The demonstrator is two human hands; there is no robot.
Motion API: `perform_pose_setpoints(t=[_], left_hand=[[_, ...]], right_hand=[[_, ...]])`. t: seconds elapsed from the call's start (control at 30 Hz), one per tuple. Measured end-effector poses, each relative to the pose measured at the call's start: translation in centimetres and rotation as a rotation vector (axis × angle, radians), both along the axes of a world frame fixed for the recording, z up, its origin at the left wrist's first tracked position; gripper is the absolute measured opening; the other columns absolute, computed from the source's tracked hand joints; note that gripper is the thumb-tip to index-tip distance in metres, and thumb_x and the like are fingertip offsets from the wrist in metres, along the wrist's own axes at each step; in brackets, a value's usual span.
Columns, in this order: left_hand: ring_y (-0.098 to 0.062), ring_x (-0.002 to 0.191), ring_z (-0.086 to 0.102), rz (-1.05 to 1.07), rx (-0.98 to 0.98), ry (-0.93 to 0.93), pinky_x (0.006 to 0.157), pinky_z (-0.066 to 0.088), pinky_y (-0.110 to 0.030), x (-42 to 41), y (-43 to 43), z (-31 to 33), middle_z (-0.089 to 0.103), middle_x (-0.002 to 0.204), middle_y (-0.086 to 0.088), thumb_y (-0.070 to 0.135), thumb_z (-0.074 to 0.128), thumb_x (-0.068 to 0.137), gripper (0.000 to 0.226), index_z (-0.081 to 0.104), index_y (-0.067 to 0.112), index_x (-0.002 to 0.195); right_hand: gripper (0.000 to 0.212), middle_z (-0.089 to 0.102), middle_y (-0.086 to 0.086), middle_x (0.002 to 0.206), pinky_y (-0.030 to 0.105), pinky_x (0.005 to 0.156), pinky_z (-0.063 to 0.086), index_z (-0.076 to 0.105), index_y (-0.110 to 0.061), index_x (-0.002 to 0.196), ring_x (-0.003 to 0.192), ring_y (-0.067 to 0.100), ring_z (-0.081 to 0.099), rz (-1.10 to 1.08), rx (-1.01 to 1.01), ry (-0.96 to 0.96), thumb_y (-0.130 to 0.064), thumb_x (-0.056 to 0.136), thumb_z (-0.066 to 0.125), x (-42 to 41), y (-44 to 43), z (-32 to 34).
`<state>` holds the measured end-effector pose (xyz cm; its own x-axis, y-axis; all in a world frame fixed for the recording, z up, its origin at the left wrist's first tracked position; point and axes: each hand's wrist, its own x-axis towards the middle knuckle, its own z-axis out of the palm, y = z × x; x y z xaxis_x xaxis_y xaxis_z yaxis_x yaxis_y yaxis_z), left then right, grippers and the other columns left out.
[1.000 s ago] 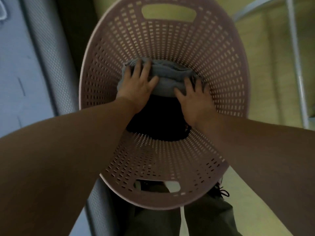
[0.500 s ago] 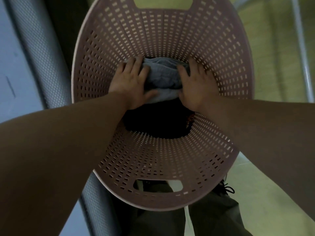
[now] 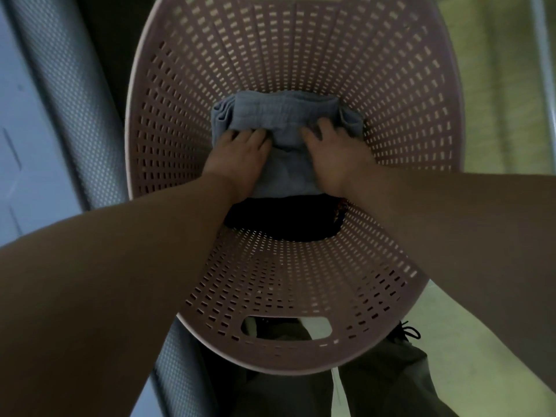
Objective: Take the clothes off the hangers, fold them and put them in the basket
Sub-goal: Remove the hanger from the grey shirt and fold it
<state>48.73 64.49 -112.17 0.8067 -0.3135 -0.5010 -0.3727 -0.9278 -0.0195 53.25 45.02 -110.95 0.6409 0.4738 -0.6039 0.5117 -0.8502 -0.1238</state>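
So both arms went straight down into the pinkish slotted basket (image 3: 406,121), which sat on the floor (image 3: 496,130) right in front of the person's feet. The folded blue-grey garment (image 3: 279,115) was already inside, lying at the bottom toward the far wall. It sat on top of a dark garment (image 3: 285,219) that stuck out from under its near edge.

The left hand (image 3: 237,159) was on the left part of the blue-grey piece and the right hand (image 3: 337,158) on the right part, with a strip of cloth showing between them. Both hands had their fingers bent down into the fabric. It looked like each one was gripping a fold, though the shot was dim and a bit smeared, so take that with some salt.

There was a small reddish patch at the right edge of the dark garment, too small to make out. The basket's near handle cutout (image 3: 285,328) showed dark trousers (image 3: 385,383) through it, and a laced shoe (image 3: 406,332) peeked out by the rim. A grey mesh-textured panel (image 3: 87,115) ran along the basket's left side.
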Motion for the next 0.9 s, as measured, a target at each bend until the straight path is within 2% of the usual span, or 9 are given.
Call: perform_pose_setpoints(t=[0.1,0.2,0.3,0.4,0.5,0.53,0.6,0.73,0.9], left_hand=[[-0.028,0.144,0.020,-0.069,0.145,-0.068,0.118,0.011,-0.052,-0.4,0.7,-0.7,0.013,0.162,-0.007,0.039,0.044,0.097,0.067,0.020,0.013,0.154],[-0.029,0.148,0.008,-0.094,0.209,-0.049,0.118,0.000,-0.057,-0.8,0.8,-1.7,0.000,0.164,-0.006,0.051,0.045,0.095,0.081,0.007,0.016,0.157],[-0.030,0.150,0.001,-0.085,0.243,0.007,0.116,-0.007,-0.059,-0.8,0.4,-2.4,-0.009,0.164,-0.006,0.055,0.040,0.096,0.084,-0.003,0.017,0.158],[-0.031,0.150,0.003,-0.031,0.196,0.025,0.117,-0.006,-0.059,-1.0,-0.1,-2.3,-0.005,0.165,-0.007,0.052,0.043,0.096,0.082,0.003,0.016,0.157],[-0.036,0.138,0.030,-0.036,0.054,-0.028,0.115,0.018,-0.056,-1.8,-0.5,-0.5,0.026,0.155,-0.017,0.039,0.055,0.087,0.072,0.030,0.011,0.148],[-0.037,0.124,0.043,-0.118,0.003,-0.078,0.105,0.031,-0.052,-2.4,-0.7,-0.2,0.042,0.142,-0.019,0.034,0.059,0.083,0.061,0.044,0.009,0.136],[-0.033,0.099,0.053,-0.306,-0.083,-0.118,0.086,0.039,-0.042,-3.4,-1.0,0.3,0.057,0.111,-0.014,0.026,0.063,0.079,0.034,0.056,0.012,0.109],[-0.030,0.113,0.050,-0.215,0.052,0.159,0.094,0.036,-0.039,-4.3,-1.6,0.8,0.054,0.123,-0.008,0.024,0.056,0.088,0.039,0.049,0.016,0.126],[-0.033,0.115,0.050,-0.030,0.202,0.104,0.093,0.039,-0.042,-4.7,-0.8,0.0,0.051,0.128,-0.013,0.018,0.041,0.096,0.037,0.042,0.011,0.132]], right_hand=[[0.099,0.001,0.010,0.160,0.049,0.105,0.040,-0.001,-0.020,0.158,0.134,0.041,0.031,-0.097,-0.033,0.032,-0.024,0.085,0.067,0.4,-0.3,-1.1],[0.102,-0.012,0.005,0.163,0.049,0.108,0.037,-0.012,-0.023,0.157,0.140,0.040,0.024,-0.062,-0.074,0.050,-0.025,0.089,0.064,0.6,-0.4,-2.3],[0.103,-0.021,0.006,0.163,0.050,0.107,0.038,-0.016,-0.026,0.156,0.141,0.040,0.024,-0.009,-0.120,0.054,-0.033,0.090,0.063,0.2,-0.3,-3.2],[0.108,-0.027,0.008,0.160,0.049,0.099,0.041,-0.014,-0.027,0.156,0.136,0.039,0.030,0.045,-0.160,-0.005,-0.038,0.086,0.067,-1.0,-0.9,-3.6],[0.107,-0.011,0.015,0.163,0.048,0.094,0.042,0.001,-0.023,0.157,0.132,0.041,0.033,0.111,-0.109,-0.146,-0.036,0.079,0.072,-2.8,-1.5,-2.8],[0.101,-0.001,0.017,0.162,0.048,0.094,0.041,0.010,-0.020,0.156,0.131,0.040,0.034,0.147,-0.103,-0.159,-0.035,0.078,0.072,-3.3,-1.7,-2.5],[0.080,0.024,0.021,0.152,0.046,0.092,0.040,0.033,-0.015,0.144,0.125,0.038,0.039,0.226,-0.102,-0.139,-0.032,0.076,0.072,-4.1,-1.7,-1.5],[0.043,0.047,0.019,0.132,0.041,0.093,0.040,0.049,-0.010,0.129,0.120,0.034,0.048,0.264,-0.224,0.003,-0.023,0.089,0.058,-5.1,-1.7,-0.4],[0.036,0.048,0.019,0.132,0.039,0.088,0.043,0.045,-0.010,0.132,0.116,0.034,0.052,0.217,-0.283,-0.017,-0.018,0.097,0.047,-5.1,-2.3,-1.2]])
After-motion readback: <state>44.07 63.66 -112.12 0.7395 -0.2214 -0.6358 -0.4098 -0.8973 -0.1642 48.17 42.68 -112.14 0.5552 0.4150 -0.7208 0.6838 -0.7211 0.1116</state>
